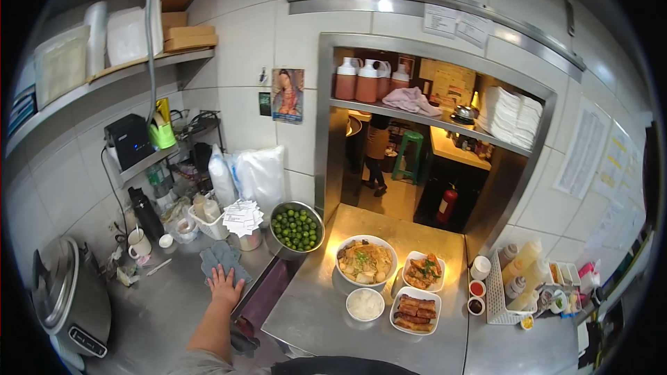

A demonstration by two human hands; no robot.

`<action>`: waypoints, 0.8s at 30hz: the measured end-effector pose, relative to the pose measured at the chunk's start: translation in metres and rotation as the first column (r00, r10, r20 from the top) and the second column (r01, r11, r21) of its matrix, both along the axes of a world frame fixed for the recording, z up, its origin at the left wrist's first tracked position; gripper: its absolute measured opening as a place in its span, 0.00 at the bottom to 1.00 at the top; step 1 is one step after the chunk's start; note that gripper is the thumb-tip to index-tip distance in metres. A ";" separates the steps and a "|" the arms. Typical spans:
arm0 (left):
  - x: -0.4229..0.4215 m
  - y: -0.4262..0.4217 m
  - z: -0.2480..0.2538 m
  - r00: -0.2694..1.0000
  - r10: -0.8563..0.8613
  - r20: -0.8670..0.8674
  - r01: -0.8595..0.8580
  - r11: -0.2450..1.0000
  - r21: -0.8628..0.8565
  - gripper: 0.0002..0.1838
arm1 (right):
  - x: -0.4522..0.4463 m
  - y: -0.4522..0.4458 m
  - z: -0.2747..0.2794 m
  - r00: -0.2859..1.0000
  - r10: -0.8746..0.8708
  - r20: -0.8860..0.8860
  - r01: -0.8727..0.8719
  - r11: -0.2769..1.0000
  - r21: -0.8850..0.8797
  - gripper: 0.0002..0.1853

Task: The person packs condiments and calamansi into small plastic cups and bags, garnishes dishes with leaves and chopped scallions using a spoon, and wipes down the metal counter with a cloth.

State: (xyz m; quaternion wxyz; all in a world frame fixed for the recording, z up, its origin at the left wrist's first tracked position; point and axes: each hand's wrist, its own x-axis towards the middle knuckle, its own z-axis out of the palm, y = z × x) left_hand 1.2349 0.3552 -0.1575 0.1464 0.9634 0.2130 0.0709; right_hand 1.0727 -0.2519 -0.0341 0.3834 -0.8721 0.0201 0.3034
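My left hand (224, 286) lies palm down with spread fingers on a folded grey-blue cloth (221, 258) on the steel counter at the left. It presses on the cloth rather than gripping it. Just beyond stands a container topped with paper slips (243, 217). A steel bowl of small green citrus fruits (297, 228) is to the right of the cloth. On the pass counter are a large bowl of noodles (365, 262), a bowl of white rice (365, 304), a dish of fried rolls (415, 311) and a smaller garnished dish (423, 271). My right hand is out of view.
A rice cooker (68, 298) stands at far left, near a mug (139, 243) and a black bottle (144, 214). A white basket of sauce bottles (506, 290) is at right. Through the pass window (321, 132), a person's legs (375, 167) show.
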 end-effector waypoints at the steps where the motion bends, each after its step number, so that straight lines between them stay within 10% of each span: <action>1: 0.002 0.003 -0.002 1.000 0.010 0.012 -0.010 1.000 -0.017 0.36 | 0.002 0.004 -0.003 1.000 -0.003 0.031 0.002 1.000 0.014 0.22; 24: 0.008 0.013 -0.014 0.984 0.081 0.160 -0.077 0.996 -0.032 0.30 | -0.001 0.017 -0.035 0.980 -0.121 0.160 0.106 0.989 0.099 0.21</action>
